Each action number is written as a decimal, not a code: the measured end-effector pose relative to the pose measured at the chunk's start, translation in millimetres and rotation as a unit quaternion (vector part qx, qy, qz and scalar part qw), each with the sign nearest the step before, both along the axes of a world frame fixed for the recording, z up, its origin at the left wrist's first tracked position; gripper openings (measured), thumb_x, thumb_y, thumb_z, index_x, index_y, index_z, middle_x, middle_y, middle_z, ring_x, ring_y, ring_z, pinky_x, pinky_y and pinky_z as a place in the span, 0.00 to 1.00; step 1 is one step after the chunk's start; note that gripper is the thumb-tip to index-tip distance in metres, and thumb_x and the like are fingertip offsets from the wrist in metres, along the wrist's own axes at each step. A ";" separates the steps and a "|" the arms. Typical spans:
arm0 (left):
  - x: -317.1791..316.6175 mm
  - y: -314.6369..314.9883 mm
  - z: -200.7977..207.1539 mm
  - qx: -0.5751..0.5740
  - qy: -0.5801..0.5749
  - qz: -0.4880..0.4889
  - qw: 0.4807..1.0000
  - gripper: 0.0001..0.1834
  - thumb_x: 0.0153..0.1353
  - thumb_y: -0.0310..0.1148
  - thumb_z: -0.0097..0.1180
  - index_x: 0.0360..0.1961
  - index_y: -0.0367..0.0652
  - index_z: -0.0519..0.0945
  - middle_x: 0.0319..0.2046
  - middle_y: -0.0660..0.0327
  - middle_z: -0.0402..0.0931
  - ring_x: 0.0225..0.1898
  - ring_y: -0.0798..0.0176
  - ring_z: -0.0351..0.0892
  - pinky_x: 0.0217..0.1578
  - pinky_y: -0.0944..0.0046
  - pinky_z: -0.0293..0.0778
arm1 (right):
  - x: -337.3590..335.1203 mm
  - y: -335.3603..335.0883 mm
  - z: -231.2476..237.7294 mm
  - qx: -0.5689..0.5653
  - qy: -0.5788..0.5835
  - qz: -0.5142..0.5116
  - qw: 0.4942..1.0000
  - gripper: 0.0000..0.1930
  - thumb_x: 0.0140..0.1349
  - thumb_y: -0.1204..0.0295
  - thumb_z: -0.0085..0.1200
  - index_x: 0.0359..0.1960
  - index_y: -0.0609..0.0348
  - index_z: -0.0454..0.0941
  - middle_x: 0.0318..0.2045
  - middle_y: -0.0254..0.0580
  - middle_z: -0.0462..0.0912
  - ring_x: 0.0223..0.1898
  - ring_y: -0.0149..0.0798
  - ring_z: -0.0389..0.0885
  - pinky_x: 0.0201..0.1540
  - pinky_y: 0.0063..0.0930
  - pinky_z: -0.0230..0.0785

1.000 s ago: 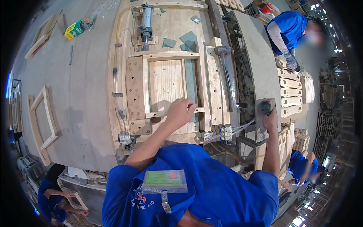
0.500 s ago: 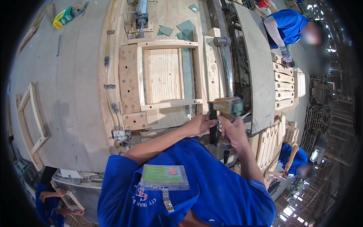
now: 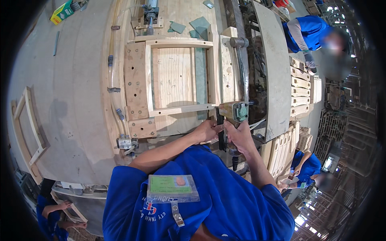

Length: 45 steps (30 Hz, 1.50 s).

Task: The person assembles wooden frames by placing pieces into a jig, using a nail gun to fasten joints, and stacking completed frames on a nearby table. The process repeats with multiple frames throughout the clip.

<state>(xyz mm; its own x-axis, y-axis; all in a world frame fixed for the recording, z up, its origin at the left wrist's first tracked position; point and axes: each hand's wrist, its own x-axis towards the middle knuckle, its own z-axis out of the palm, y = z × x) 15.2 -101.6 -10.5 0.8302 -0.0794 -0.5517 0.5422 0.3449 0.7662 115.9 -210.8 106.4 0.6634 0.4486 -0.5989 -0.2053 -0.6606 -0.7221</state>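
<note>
My right hand [image 3: 240, 135] is wrapped round the handle of a nail gun [image 3: 233, 111], its worn body and green-grey cap facing up. The gun's dark, narrow magazine stands beside the near right corner of a rectangular pale wooden frame [image 3: 181, 109]. My left hand [image 3: 206, 131] is just below that corner, its fingers closed and the thumb side against the magazine; what they pinch, if anything, is hidden. The frame lies in a wooden jig [image 3: 136, 86] with a drilled block along its left side. The gun's tip is out of sight.
An air cylinder [image 3: 150, 16] and torn green sheet pieces [image 3: 200, 27] lie beyond the frame. A metal bar [image 3: 242, 68] runs along the right. Another wooden frame [image 3: 30, 132] rests at far left. Co-workers [image 3: 307, 34] work at the right beside stacked slats [image 3: 300, 92], and at lower left.
The nail gun in my right hand has moved slightly left, closer to the frame's near right corner. My left hand stays about where it was, beside the gun.
</note>
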 end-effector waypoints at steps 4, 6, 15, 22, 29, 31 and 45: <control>4.2 7.0 7.0 -0.010 0.007 0.017 1.000 0.22 0.78 0.48 0.58 0.42 0.35 0.85 0.29 0.55 0.85 0.32 0.62 0.84 0.35 0.58 0.78 | 1.7 11.2 14.8 -0.006 -0.014 0.001 1.000 0.07 0.73 0.72 0.61 0.44 0.65 0.82 0.24 0.31 0.79 0.19 0.23 0.74 0.19 0.24 0.65; 9.8 10.9 17.0 0.010 0.015 0.045 0.999 0.25 0.76 0.51 0.59 0.37 0.35 0.85 0.29 0.51 0.85 0.32 0.55 0.85 0.37 0.52 0.76 | 10.2 16.8 16.7 0.004 -0.018 -0.003 1.000 0.07 0.73 0.73 0.61 0.45 0.65 0.81 0.26 0.31 0.80 0.19 0.24 0.74 0.19 0.24 0.65; 104.9 76.9 6.9 0.201 -0.023 0.283 0.937 0.24 0.70 0.49 0.63 0.33 0.34 0.83 0.26 0.43 0.83 0.32 0.37 0.85 0.34 0.42 0.75 | 113.2 132.9 -6.7 0.101 -0.049 -0.028 0.993 0.09 0.70 0.70 0.65 0.44 0.62 0.82 0.28 0.30 0.79 0.18 0.25 0.73 0.19 0.26 0.67; 142.2 126.2 2.3 0.255 -0.012 0.308 0.916 0.23 0.69 0.48 0.63 0.34 0.33 0.82 0.28 0.41 0.82 0.33 0.36 0.82 0.36 0.43 0.75 | 155.6 191.8 -19.0 0.121 -0.034 0.007 0.992 0.09 0.67 0.71 0.66 0.43 0.63 0.83 0.27 0.31 0.79 0.18 0.25 0.73 0.18 0.26 0.68; 141.4 127.6 -1.4 0.246 -0.002 0.300 0.922 0.24 0.71 0.48 0.62 0.37 0.32 0.82 0.29 0.42 0.82 0.32 0.40 0.82 0.37 0.46 0.75 | 156.1 197.0 -20.3 0.097 -0.034 0.013 0.995 0.09 0.66 0.71 0.67 0.41 0.64 0.82 0.27 0.32 0.79 0.18 0.26 0.74 0.18 0.27 0.69; 140.5 128.3 0.1 0.243 0.004 0.297 0.923 0.24 0.71 0.48 0.62 0.38 0.32 0.83 0.30 0.43 0.83 0.32 0.41 0.83 0.38 0.47 0.76 | 152.7 197.9 -18.9 0.089 -0.042 0.010 0.995 0.09 0.66 0.71 0.66 0.40 0.64 0.82 0.27 0.33 0.79 0.18 0.27 0.74 0.18 0.27 0.69; 120.7 146.0 0.9 0.177 -0.013 0.423 0.889 0.22 0.70 0.46 0.62 0.45 0.34 0.82 0.35 0.43 0.86 0.40 0.39 0.87 0.42 0.46 0.79 | 130.1 243.9 9.0 -0.037 -0.205 0.278 0.938 0.17 0.66 0.65 0.66 0.46 0.70 0.83 0.29 0.53 0.87 0.26 0.46 0.85 0.33 0.40 0.77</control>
